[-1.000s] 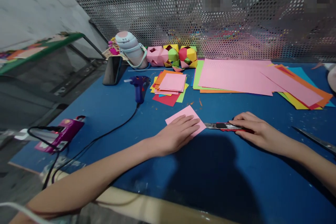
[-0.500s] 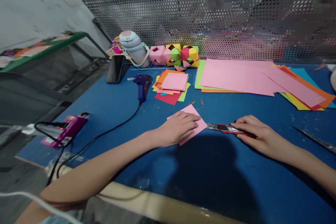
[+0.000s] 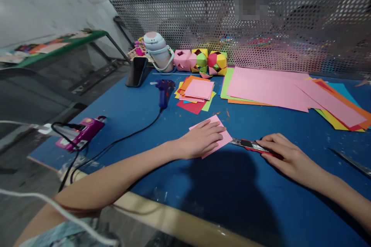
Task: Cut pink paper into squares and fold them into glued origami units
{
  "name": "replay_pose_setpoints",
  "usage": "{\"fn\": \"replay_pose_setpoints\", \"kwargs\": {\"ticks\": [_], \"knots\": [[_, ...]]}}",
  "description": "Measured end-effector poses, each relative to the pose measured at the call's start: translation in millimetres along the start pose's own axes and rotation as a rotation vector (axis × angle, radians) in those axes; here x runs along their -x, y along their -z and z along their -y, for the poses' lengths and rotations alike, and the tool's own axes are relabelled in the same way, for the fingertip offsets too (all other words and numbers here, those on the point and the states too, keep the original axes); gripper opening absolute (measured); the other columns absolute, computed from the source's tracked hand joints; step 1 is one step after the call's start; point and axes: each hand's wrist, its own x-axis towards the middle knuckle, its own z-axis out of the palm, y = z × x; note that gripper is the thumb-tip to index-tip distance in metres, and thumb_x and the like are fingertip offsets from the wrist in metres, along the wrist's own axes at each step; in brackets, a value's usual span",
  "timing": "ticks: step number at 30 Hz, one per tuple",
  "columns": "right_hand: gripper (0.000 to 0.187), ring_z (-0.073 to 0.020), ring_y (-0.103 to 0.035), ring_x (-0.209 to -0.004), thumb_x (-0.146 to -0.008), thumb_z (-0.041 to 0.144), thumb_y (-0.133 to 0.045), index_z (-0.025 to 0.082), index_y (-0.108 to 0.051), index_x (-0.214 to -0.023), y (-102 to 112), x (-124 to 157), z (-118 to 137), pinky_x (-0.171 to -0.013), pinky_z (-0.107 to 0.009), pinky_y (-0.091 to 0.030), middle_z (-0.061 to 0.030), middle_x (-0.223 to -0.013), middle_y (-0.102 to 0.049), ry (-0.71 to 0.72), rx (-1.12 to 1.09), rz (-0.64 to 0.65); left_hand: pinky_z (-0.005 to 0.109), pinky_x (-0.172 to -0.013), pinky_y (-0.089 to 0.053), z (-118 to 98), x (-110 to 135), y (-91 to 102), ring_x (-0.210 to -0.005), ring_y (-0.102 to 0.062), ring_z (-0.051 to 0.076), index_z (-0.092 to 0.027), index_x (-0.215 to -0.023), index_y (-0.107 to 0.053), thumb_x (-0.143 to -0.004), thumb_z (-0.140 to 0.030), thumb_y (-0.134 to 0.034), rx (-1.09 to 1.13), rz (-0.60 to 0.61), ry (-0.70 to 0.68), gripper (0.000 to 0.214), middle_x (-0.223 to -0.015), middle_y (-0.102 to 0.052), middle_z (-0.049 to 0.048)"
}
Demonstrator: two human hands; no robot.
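A small pink sheet of paper (image 3: 226,136) lies turned cornerwise on the blue table. My left hand (image 3: 201,139) rests flat on it, fingers stretched out, covering much of its left part. In my right hand (image 3: 285,154) is a red and black box cutter (image 3: 252,145), held low over the table. Its blade points left and reaches the paper's right corner; whether it is inside a fold, I cannot tell. Beyond the left hand sits a stack of small coloured paper squares (image 3: 199,88). A pointed metal blade (image 3: 350,161) lies right of the right hand.
Large coloured sheets (image 3: 266,87) lie at the back right. Folded paper blocks (image 3: 199,61), a bottle (image 3: 160,54) and a phone (image 3: 137,71) line the back left. A blue glue gun (image 3: 163,92) trails its cord to a purple power strip (image 3: 82,134). Perforated metal (image 3: 185,15) stands behind.
The camera view has shifted a little, so the table's things appear further right. Both hands, the paper and the box cutter keep nearly the same places relative to each other.
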Motion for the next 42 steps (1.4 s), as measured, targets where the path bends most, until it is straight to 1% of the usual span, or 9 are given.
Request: {"fn": "replay_pose_setpoints", "kwargs": {"ticks": [6,9,14,19,25,31,35,39,42], "knots": [[0.030,-0.0215,-0.056,-0.092,-0.090,0.024,-0.047,0.022,-0.057,-0.118,-0.9,-0.2,1.4,-0.076,-0.035,-0.049,-0.0100,-0.102,-0.059,0.005,0.013,0.007,0.047,-0.110,-0.025,0.6,-0.6,-1.3,-0.132,-0.036,0.024,-0.018,-0.114,-0.055,-0.096,-0.026,-0.035,0.008,-0.001,0.001,0.028,-0.136,-0.049,0.0074],[0.029,-0.0207,-0.056,-0.091,-0.090,0.023,-0.047,0.021,-0.057,-0.118,-2.3,0.6,2.9,-0.075,-0.034,-0.050,-0.0098,-0.101,-0.060,0.025,0.030,0.000,0.047,-0.110,-0.026,0.6,-0.6,-1.0,-0.131,-0.036,0.024,-0.018,-0.116,-0.053,-0.096,-0.026,-0.035,0.015,-0.007,0.004,0.028,-0.135,-0.050,0.0076],[0.031,-0.0203,-0.056,-0.091,-0.088,0.017,-0.048,0.018,-0.056,-0.118,-6.1,4.2,7.3,-0.076,-0.034,-0.049,-0.0106,-0.101,-0.059,0.078,0.100,-0.052,0.046,-0.111,-0.025,0.1,-0.9,0.0,-0.131,-0.037,0.024,-0.018,-0.112,-0.055,-0.095,-0.026,-0.035,0.024,0.002,0.007,0.027,-0.135,-0.050,0.0074],[0.033,-0.0204,-0.055,-0.092,-0.088,0.016,-0.047,0.016,-0.054,-0.120,-8.0,7.5,9.1,-0.077,-0.034,-0.049,-0.0112,-0.102,-0.058,0.109,0.123,-0.032,0.046,-0.110,-0.024,-0.4,-1.1,1.0,-0.131,-0.037,0.024,-0.018,-0.112,-0.055,-0.096,-0.026,-0.034,0.019,0.001,0.003,0.027,-0.135,-0.050,0.0073],[0.035,-0.0203,-0.054,-0.091,-0.089,0.014,-0.047,0.015,-0.051,-0.124,-9.4,10.4,9.3,-0.077,-0.035,-0.049,-0.0122,-0.104,-0.058,0.144,0.153,-0.059,0.046,-0.110,-0.024,-0.1,-1.2,1.1,-0.131,-0.036,0.024,-0.018,-0.111,-0.055,-0.096,-0.027,-0.035,0.011,0.004,-0.002,0.027,-0.136,-0.049,0.0076],[0.036,-0.0202,-0.053,-0.093,-0.090,0.014,-0.045,0.014,-0.049,-0.126,-8.1,11.7,14.4,-0.077,-0.034,-0.049,-0.0131,-0.104,-0.056,0.151,0.149,0.009,0.047,-0.110,-0.024,0.9,-0.9,0.2,-0.132,-0.036,0.025,-0.018,-0.111,-0.055,-0.096,-0.028,-0.033,-0.002,0.012,-0.007,0.029,-0.136,-0.049,0.0077],[0.035,-0.0204,-0.053,-0.093,-0.091,0.015,-0.045,0.015,-0.049,-0.125,-9.4,11.7,18.3,-0.077,-0.035,-0.050,-0.0127,-0.104,-0.056,0.143,0.156,-0.014,0.046,-0.111,-0.023,0.6,0.1,0.4,-0.132,-0.035,0.024,-0.017,-0.116,-0.053,-0.096,-0.028,-0.032,0.019,0.009,0.003,0.030,-0.137,-0.048,0.0077],[0.034,-0.0206,-0.053,-0.093,-0.091,0.016,-0.045,0.015,-0.049,-0.125,-10.5,11.3,21.5,-0.076,-0.034,-0.050,-0.0126,-0.104,-0.056,0.135,0.146,0.026,0.047,-0.111,-0.022,0.4,0.9,1.3,-0.133,-0.034,0.024,-0.017,-0.116,-0.052,-0.096,-0.028,-0.032,0.027,0.020,0.004,0.031,-0.137,-0.047,0.0083],[0.034,-0.0209,-0.054,-0.093,-0.091,0.016,-0.045,0.015,-0.050,-0.124,-11.4,10.4,23.8,-0.077,-0.035,-0.050,-0.0124,-0.103,-0.057,0.129,0.147,0.009,0.047,-0.111,-0.023,0.5,0.7,1.6,-0.132,-0.035,0.025,-0.017,-0.116,-0.053,-0.096,-0.028,-0.032,0.031,0.012,0.000,0.031,-0.137,-0.048,0.0089]]}}
